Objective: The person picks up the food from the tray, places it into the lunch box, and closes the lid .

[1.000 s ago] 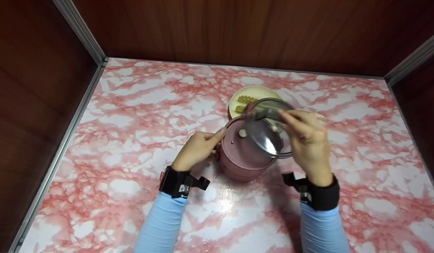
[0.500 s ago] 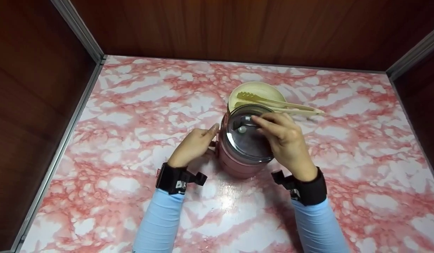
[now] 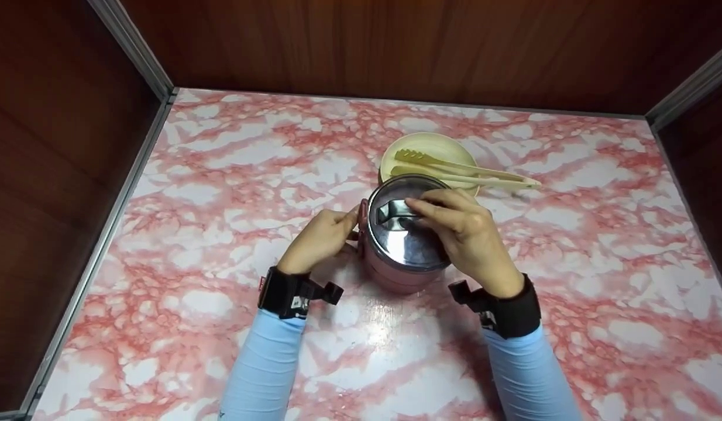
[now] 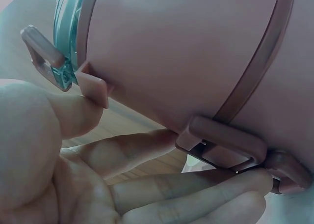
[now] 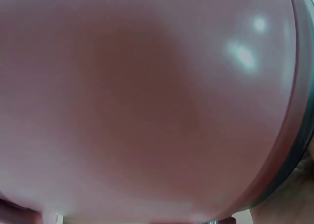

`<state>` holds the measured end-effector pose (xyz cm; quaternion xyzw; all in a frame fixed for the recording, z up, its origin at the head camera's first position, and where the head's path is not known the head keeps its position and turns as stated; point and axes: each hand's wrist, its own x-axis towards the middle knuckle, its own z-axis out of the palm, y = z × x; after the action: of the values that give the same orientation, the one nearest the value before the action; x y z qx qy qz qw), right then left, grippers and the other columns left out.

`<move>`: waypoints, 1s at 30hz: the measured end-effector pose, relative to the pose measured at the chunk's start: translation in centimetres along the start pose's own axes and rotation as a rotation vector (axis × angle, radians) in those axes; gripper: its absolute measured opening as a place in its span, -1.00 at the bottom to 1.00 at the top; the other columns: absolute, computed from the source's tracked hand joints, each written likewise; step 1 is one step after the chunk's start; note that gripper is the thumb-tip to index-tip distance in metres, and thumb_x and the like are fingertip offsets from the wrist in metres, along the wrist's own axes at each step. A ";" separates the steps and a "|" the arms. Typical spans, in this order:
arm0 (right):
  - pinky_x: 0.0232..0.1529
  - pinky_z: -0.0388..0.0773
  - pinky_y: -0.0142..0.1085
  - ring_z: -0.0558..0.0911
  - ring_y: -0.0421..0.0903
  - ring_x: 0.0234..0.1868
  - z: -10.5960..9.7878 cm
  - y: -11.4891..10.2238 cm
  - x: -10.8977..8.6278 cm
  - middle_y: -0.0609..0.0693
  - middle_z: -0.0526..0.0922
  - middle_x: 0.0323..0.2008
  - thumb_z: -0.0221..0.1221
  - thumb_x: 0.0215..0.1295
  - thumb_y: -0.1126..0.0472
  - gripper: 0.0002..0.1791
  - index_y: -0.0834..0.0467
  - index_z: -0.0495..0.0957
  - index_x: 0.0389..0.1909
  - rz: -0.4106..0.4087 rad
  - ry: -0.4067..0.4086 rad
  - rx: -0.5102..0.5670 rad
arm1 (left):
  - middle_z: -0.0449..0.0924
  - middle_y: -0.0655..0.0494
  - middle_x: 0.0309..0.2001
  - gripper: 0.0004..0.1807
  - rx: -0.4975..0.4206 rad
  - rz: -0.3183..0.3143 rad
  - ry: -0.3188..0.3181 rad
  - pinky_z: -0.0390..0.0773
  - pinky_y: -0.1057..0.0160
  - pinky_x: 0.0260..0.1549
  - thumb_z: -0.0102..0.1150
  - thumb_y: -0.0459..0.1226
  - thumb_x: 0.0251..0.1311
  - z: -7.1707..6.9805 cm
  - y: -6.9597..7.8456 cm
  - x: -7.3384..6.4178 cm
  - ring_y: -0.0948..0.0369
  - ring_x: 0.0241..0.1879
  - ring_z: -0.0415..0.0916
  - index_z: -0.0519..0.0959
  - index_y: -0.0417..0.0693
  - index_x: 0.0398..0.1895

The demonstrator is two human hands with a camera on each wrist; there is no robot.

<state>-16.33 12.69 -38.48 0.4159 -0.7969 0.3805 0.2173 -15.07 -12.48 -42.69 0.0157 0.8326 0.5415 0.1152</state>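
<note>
A pink round stacked lunch box (image 3: 399,282) stands upright between both hands. Its clear lid (image 3: 405,251) sits on the top rim, with a small raised handle (image 3: 395,211) in the middle. My right hand (image 3: 469,237) pinches the right end of that handle; the thumb is hidden. At the left side, my left hand (image 3: 317,241) touches the box. In the left wrist view, its thumb meets a pink tab (image 4: 93,86) below the rim, and its nearly straight fingers reach the lower side latch (image 4: 225,140). A raised clip (image 4: 41,52) hangs outward from the lid.
Behind the lunch box is a cream plate (image 3: 431,140), with yellow-green tongs (image 3: 484,175) lying across it and past its right edge. Dark wood panels (image 3: 361,52) bound the pink marbled table (image 3: 250,193) at the back and sides.
My right hand has brought the lid left and down from a tilted hold onto the lunch box, where it now lies level. The left hand stays at the box's side.
</note>
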 end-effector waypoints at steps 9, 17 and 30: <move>0.10 0.53 -0.20 0.61 0.11 -0.04 -0.4 -0.6 0.3 0.19 0.69 -0.08 0.30 0.17 0.41 -0.65 0.19 0.70 0.01 -0.024 -0.010 -0.078 | 0.27 0.20 -0.70 -0.42 0.013 0.001 -0.013 0.38 0.27 -0.61 -0.14 0.01 0.52 0.0 0.3 0.1 0.25 -0.68 0.29 0.34 -0.01 -0.73; 0.07 0.55 -0.22 0.62 0.08 -0.05 -0.2 -0.9 0.6 0.17 0.69 -0.08 0.27 0.21 0.41 -0.66 0.20 0.69 0.03 -0.002 -0.019 -0.109 | 0.24 0.22 -0.70 -0.44 0.018 -0.001 -0.006 0.33 0.29 -0.63 -0.13 -0.03 0.52 -0.4 0.6 0.1 0.26 -0.68 0.24 0.32 0.00 -0.73; 0.11 0.52 -0.01 0.59 0.17 0.01 0.6 -0.6 0.0 0.21 0.65 -0.02 0.14 0.32 0.45 -0.59 0.09 0.67 0.11 -0.004 0.019 -0.222 | 0.33 0.22 -0.71 -0.36 -0.026 -0.048 0.012 0.46 0.21 -0.57 -0.12 0.15 0.46 0.2 0.1 0.0 0.14 -0.64 0.45 0.32 0.01 -0.76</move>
<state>-15.84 12.02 -38.54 0.3873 -0.8312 0.2934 0.2704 -15.05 -12.26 -42.68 -0.0090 0.8262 0.5497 0.1233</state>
